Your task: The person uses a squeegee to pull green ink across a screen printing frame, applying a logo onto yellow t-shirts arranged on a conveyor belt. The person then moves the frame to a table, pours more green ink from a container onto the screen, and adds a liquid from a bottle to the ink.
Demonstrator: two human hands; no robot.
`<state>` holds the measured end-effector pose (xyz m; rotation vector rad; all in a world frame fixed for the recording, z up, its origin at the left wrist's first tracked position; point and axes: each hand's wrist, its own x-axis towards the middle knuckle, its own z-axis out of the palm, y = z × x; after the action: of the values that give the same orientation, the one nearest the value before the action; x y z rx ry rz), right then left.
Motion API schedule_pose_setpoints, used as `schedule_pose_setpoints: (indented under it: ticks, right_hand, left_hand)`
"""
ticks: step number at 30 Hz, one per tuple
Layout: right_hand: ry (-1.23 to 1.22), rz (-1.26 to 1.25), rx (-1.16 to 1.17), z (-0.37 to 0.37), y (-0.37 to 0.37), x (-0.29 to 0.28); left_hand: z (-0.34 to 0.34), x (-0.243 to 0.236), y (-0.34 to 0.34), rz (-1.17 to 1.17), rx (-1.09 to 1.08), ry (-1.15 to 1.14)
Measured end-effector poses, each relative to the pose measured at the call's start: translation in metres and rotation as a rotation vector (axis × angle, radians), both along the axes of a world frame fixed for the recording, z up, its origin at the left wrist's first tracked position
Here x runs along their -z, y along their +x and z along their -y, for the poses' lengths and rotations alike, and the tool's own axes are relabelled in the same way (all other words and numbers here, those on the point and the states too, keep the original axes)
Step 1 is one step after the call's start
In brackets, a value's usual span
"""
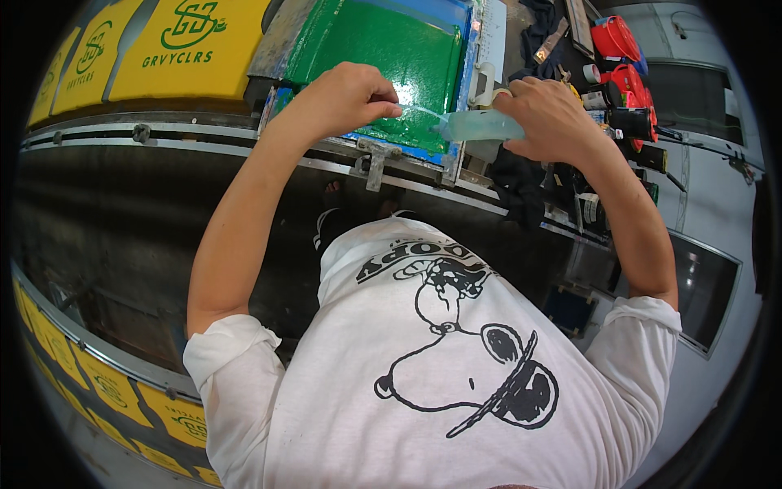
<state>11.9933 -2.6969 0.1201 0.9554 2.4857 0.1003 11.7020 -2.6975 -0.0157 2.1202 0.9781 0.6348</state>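
My right hand (550,118) is closed around a translucent squeeze bottle (485,126) with pale blue-green liquid, tipped on its side so its neck points left. A thin pale spout tube (425,111) runs from the neck toward my left hand (350,99). The left thumb and fingers are pinched together at the tube's far end. Both hands hover over the near part of a screen-printing frame (456,155), whose mesh (375,49) is coated in wet-looking green with blue along the edges.
Yellow printed fabric pieces (187,49) lie on a long table at the left, with more yellow pieces (114,387) on another table at lower left. A metal rail (212,145) runs along the near edge. At right sit red tubs (615,39), dark cloth (520,183) and a black container (634,122).
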Motion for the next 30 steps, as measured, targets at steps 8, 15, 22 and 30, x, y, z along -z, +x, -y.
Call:
schedule_pose_setpoints:
  ticks: [8, 15, 22, 30]
  right_hand:
    - [0.029, 0.040, -0.010, -0.003, -0.018, -0.005]
    - [0.039, -0.076, -0.062, -0.017, -0.038, -0.005]
    - [0.084, -0.205, -0.058, -0.030, -0.070, 0.002]
    - [-0.049, -0.233, 0.155, -0.012, -0.019, 0.012]
  left_hand:
    - [0.007, 0.008, -0.008, 0.024, -0.071, 0.035]
    - [0.016, -0.005, -0.043, 0.052, -0.198, 0.054]
    - [0.023, -0.024, -0.083, 0.123, -0.375, -0.037]
    - [0.005, -0.016, -0.047, 0.069, -0.241, 0.030]
